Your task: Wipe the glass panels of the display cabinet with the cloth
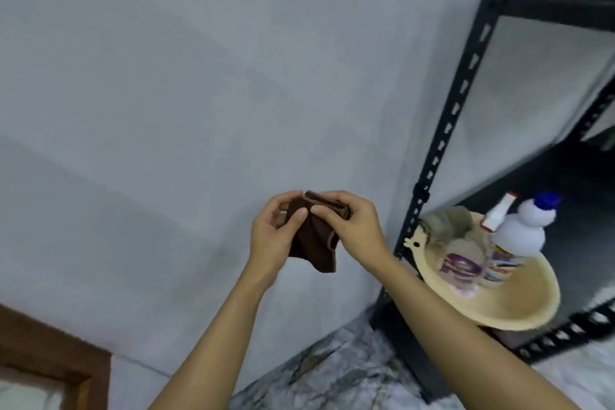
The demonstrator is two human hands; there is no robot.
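- Both forearms come up from the bottom edge; my left hand and right hand meet in front of a grey wall
- Brown cloth bunched in the air between them: left thumb and fingers pinch its left side, right fingers curl over its top edge, one corner hangs down
- To the right, a black slotted rack; on its low shelf a cream basin with a white, blue-capped bottle standing in it
- Marbled floor below; wooden frame at bottom left

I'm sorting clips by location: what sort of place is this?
Likely an indoor storage or utility corner: a black metal rack against a plain wall, and a basin of bottles on its lower shelf.
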